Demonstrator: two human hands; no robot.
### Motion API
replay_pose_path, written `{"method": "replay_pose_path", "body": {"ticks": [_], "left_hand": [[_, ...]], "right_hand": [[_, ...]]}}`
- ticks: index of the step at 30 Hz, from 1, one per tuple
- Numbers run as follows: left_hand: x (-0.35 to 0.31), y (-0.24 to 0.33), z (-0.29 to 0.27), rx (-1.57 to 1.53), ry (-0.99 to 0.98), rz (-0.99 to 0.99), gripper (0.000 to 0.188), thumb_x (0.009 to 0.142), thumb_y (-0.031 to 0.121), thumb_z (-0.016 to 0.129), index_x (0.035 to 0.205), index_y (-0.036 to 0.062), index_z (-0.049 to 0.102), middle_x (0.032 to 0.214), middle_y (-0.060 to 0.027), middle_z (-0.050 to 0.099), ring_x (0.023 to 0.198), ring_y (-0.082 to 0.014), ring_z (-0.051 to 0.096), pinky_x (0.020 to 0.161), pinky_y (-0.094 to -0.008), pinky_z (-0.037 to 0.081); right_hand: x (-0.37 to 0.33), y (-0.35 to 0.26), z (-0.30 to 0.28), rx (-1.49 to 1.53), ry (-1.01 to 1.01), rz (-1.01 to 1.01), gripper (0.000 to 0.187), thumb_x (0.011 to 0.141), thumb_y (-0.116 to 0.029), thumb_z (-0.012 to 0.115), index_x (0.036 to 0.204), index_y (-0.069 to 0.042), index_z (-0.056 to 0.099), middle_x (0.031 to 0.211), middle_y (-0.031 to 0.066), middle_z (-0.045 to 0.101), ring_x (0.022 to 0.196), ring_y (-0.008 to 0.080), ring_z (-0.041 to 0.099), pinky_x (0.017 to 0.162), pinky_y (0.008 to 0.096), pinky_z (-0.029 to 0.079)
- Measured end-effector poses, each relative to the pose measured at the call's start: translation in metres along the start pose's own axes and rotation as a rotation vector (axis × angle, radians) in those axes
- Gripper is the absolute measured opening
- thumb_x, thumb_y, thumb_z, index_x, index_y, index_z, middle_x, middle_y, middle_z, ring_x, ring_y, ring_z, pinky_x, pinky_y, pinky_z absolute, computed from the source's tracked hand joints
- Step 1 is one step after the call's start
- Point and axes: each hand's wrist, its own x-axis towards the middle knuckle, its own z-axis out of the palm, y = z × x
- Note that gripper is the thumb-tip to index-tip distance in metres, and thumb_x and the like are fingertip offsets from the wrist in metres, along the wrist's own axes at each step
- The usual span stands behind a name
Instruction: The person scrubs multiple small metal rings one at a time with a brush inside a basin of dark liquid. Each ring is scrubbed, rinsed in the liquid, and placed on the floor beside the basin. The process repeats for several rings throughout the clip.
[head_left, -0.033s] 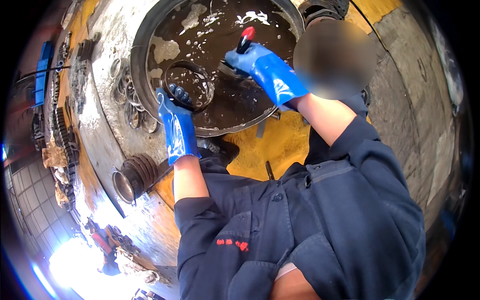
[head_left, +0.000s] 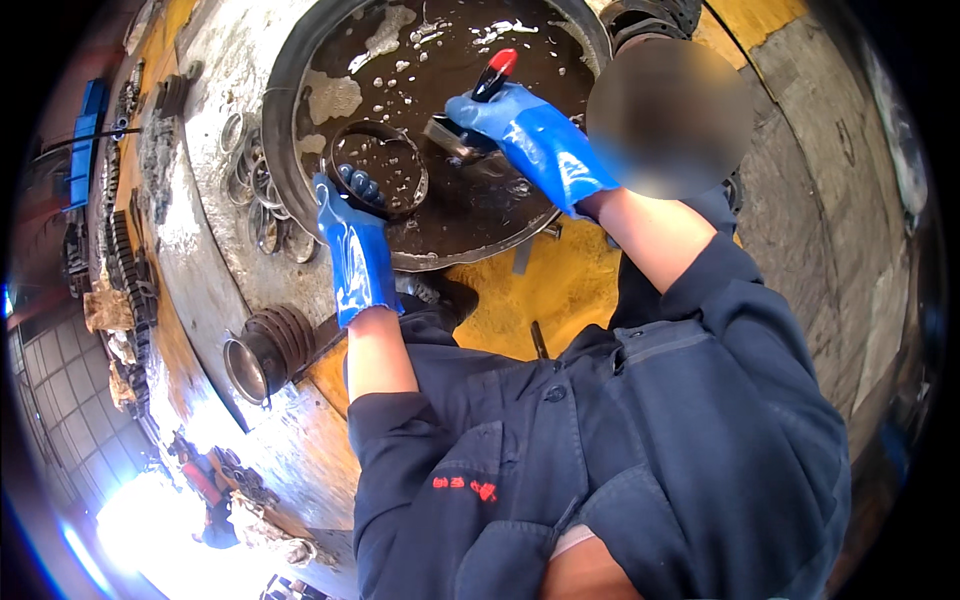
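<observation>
A wide metal ring (head_left: 421,170) stands tilted at the left side of a round dark tub (head_left: 281,150) of murky, foamy liquid (head_left: 480,215). My left hand (head_left: 355,235), in a blue rubber glove, curls its fingers over the ring's near rim. To the right, my right hand (head_left: 520,130), gloved the same way, is closed around a brush (head_left: 497,72) with a black, red-ended handle. The brush's broad, flat lower part (head_left: 455,138) points left toward the ring, apart from it. Its bristles cannot be made out.
Thin metal rings (head_left: 262,190) lie on the worn surface left of the tub. A row of ribbed cylindrical rings (head_left: 275,345) sits nearer, at lower left. Dark curved parts (head_left: 650,18) are stacked beyond the tub's right rim. A blurred round patch (head_left: 670,120) hides what lies beside my right forearm.
The brush in my right hand has tilted and come up a little, so more of its flat part shows above the liquid. My left hand and the ring have barely moved.
</observation>
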Motion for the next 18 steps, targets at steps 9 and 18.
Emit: {"method": "replay_pose_path", "body": {"ticks": [9,18], "left_hand": [[-0.020,0.010,0.011,-0.053,0.072,0.109,0.048,0.108,0.060,0.041,0.096,0.0212,0.066,0.072,0.0071,0.056,0.059,-0.0150,0.046,0.053,-0.0339,0.037],[-0.034,0.016,0.010,-0.083,0.000,-0.037,0.039,0.111,0.052,0.046,0.091,0.0216,0.062,0.063,0.0094,0.045,0.053,-0.0126,0.039,0.050,-0.0330,0.032]], "right_hand": [[-0.027,0.007,0.037,0.056,-0.222,-0.060,0.042,0.093,-0.048,0.070,0.100,-0.008,0.079,0.085,0.0075,0.073,0.080,0.0196,0.066,0.078,0.0365,0.051],[-0.005,0.006,0.024,-0.286,0.269,-0.358,0.026,0.097,-0.039,0.071,0.112,-0.019,0.078,0.104,0.0088,0.080,0.099,0.0285,0.076,0.093,0.0392,0.058]]}}
